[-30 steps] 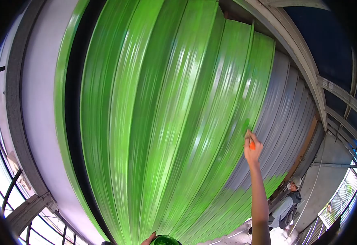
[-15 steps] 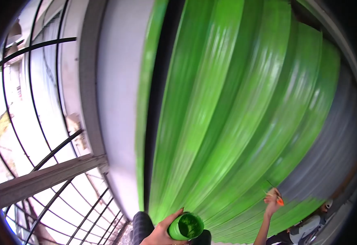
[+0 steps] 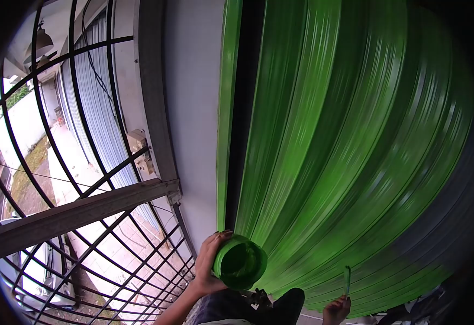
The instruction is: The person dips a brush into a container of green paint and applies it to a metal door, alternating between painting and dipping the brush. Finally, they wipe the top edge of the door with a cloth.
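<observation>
My left hand grips a green paint can by its rim, its open mouth turned toward me and coated in green paint. Low at the bottom edge, my right hand holds a paintbrush upright, its bristles green. Both hands sit in front of a ribbed roller shutter painted glossy green, with an unpainted grey strip at the far right.
A grey wall column stands left of the shutter. Further left is a black metal grille with a grey crossbeam, and beyond it a paved lane. My dark-clothed knee shows below the can.
The view swung left and down, so the grille now fills the left side. My right hand dropped from the shutter to the bottom edge. The can came up closer. The other person is out of view.
</observation>
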A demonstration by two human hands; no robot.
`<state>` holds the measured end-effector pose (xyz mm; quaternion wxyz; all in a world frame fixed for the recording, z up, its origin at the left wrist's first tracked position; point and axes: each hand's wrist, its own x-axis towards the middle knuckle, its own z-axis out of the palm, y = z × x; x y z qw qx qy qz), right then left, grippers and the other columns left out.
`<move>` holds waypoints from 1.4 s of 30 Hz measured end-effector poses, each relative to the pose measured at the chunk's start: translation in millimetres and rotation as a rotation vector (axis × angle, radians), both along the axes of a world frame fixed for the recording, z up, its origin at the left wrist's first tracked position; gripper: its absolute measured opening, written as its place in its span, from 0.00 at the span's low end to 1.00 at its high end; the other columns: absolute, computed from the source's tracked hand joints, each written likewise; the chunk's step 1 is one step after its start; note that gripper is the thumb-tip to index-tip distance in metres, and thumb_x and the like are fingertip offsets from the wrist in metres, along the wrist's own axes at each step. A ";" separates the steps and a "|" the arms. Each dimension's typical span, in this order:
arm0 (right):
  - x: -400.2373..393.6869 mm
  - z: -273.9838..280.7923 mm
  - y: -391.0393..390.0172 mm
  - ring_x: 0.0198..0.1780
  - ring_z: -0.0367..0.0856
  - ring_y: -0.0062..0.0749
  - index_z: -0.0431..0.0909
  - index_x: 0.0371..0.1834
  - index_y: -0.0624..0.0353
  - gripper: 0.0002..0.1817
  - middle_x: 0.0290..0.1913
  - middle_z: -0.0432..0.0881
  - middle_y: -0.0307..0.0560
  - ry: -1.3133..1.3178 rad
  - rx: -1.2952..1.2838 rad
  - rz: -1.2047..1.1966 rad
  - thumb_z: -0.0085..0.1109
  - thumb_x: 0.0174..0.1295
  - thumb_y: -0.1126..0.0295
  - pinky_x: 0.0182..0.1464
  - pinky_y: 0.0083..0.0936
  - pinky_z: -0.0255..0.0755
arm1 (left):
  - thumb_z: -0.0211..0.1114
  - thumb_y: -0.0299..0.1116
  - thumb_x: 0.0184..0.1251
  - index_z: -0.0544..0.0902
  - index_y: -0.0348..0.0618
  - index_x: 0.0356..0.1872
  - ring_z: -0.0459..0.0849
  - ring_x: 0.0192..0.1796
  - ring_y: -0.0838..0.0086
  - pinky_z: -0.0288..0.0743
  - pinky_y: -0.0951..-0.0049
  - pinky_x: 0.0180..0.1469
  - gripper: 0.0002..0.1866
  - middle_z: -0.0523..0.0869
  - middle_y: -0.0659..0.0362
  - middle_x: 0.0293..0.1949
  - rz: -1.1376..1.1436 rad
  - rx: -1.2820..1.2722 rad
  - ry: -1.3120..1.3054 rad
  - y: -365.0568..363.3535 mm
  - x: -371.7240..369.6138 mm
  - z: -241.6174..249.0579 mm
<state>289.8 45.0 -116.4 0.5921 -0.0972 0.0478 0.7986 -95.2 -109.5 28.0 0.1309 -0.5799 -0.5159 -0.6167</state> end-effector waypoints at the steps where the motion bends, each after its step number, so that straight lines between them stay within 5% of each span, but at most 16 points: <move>1: -1.2 17.0 -14.6 0.24 0.77 0.25 0.76 0.35 0.63 0.06 0.22 0.76 0.38 0.051 0.009 0.017 0.56 0.60 0.72 0.28 0.24 0.74 | 0.78 0.37 0.36 0.61 0.30 0.64 0.73 0.58 0.47 0.66 0.54 0.60 0.50 0.75 0.41 0.56 0.010 0.033 0.030 -0.5 -0.9 0.9; 2: -4.4 31.5 -21.8 0.20 0.70 0.17 0.75 0.32 0.59 0.05 0.18 0.72 0.32 -0.027 -0.121 -0.079 0.58 0.57 0.70 0.24 0.18 0.68 | 0.78 0.38 0.38 0.62 0.30 0.64 0.74 0.58 0.47 0.67 0.53 0.60 0.50 0.75 0.41 0.55 0.017 0.068 0.059 -0.2 -2.1 0.8; 6: 19.2 20.4 -28.1 0.22 0.73 0.19 0.76 0.34 0.61 0.06 0.22 0.76 0.36 -0.091 -0.131 -0.178 0.58 0.58 0.70 0.25 0.18 0.71 | 0.76 0.40 0.41 0.62 0.29 0.63 0.75 0.56 0.44 0.68 0.50 0.58 0.48 0.76 0.39 0.53 0.043 0.172 0.177 3.4 -6.3 1.3; 11: 25.7 17.0 -33.0 0.23 0.76 0.20 0.78 0.38 0.61 0.08 0.25 0.79 0.38 -0.188 -0.100 -0.273 0.58 0.60 0.68 0.24 0.17 0.72 | 0.78 0.40 0.42 0.58 0.33 0.65 0.73 0.59 0.48 0.68 0.52 0.60 0.50 0.71 0.41 0.57 -0.031 -0.019 -0.298 2.1 -10.2 -39.4; 13: 29.6 8.8 -33.1 0.24 0.78 0.20 0.78 0.37 0.61 0.09 0.27 0.80 0.39 -0.219 -0.072 -0.295 0.56 0.61 0.66 0.24 0.16 0.74 | 0.80 0.39 0.39 0.54 0.34 0.68 0.71 0.61 0.51 0.69 0.53 0.61 0.56 0.66 0.41 0.61 0.051 0.170 -0.125 1.8 -0.9 -24.4; 16: 33.9 -2.2 -31.0 0.26 0.81 0.20 0.76 0.37 0.60 0.10 0.29 0.83 0.40 -0.217 -0.029 -0.313 0.52 0.63 0.65 0.25 0.15 0.76 | 0.82 0.39 0.35 0.50 0.32 0.69 0.73 0.61 0.60 0.72 0.62 0.59 0.61 0.65 0.43 0.63 0.013 0.016 -0.427 1.6 6.5 -36.0; 21: 28.8 -3.9 -32.2 0.26 0.81 0.19 0.76 0.36 0.59 0.10 0.28 0.82 0.40 -0.273 -0.036 -0.331 0.52 0.63 0.64 0.24 0.13 0.76 | 0.82 0.37 0.36 0.53 0.30 0.68 0.77 0.57 0.67 0.74 0.67 0.58 0.58 0.73 0.49 0.58 -0.238 -0.150 -0.682 11.3 31.1 -16.7; 22: 27.4 -3.1 -33.2 0.26 0.81 0.19 0.76 0.36 0.59 0.10 0.28 0.82 0.40 -0.266 -0.043 -0.327 0.52 0.64 0.64 0.24 0.13 0.76 | 0.82 0.38 0.34 0.71 0.30 0.54 0.81 0.49 0.67 0.74 0.67 0.56 0.42 0.80 0.52 0.46 -0.237 -0.138 -0.715 13.9 38.9 -11.7; 29: 25.5 1.5 -43.1 0.24 0.80 0.16 0.75 0.35 0.57 0.10 0.26 0.81 0.38 -0.278 -0.135 -0.392 0.51 0.64 0.63 0.23 0.11 0.74 | 0.82 0.37 0.33 0.69 0.29 0.57 0.80 0.52 0.68 0.73 0.67 0.58 0.46 0.80 0.50 0.50 -0.519 -0.364 -0.667 6.6 36.1 -16.2; 30: 26.7 1.6 -44.1 0.24 0.79 0.16 0.75 0.34 0.57 0.10 0.26 0.81 0.37 -0.288 -0.151 -0.400 0.51 0.64 0.62 0.22 0.11 0.73 | 0.82 0.35 0.33 0.54 0.28 0.67 0.78 0.57 0.66 0.69 0.66 0.62 0.58 0.77 0.48 0.54 -0.548 -0.477 -0.624 5.4 28.0 -15.3; 38: 27.0 -0.4 -50.5 0.25 0.79 0.13 0.74 0.41 0.54 0.11 0.27 0.80 0.34 -0.259 -0.169 -0.393 0.52 0.63 0.61 0.22 0.10 0.70 | 0.82 0.34 0.32 0.53 0.26 0.67 0.78 0.56 0.66 0.69 0.67 0.61 0.59 0.79 0.49 0.52 -0.546 -0.426 -0.601 10.9 40.7 -17.6; 42: 26.1 3.5 -52.0 0.25 0.79 0.14 0.76 0.36 0.54 0.10 0.25 0.80 0.34 -0.250 -0.202 -0.393 0.53 0.62 0.61 0.22 0.11 0.70 | 0.83 0.34 0.31 0.53 0.26 0.68 0.79 0.55 0.66 0.69 0.67 0.61 0.60 0.79 0.49 0.51 -0.570 -0.461 -0.613 13.5 44.5 -14.8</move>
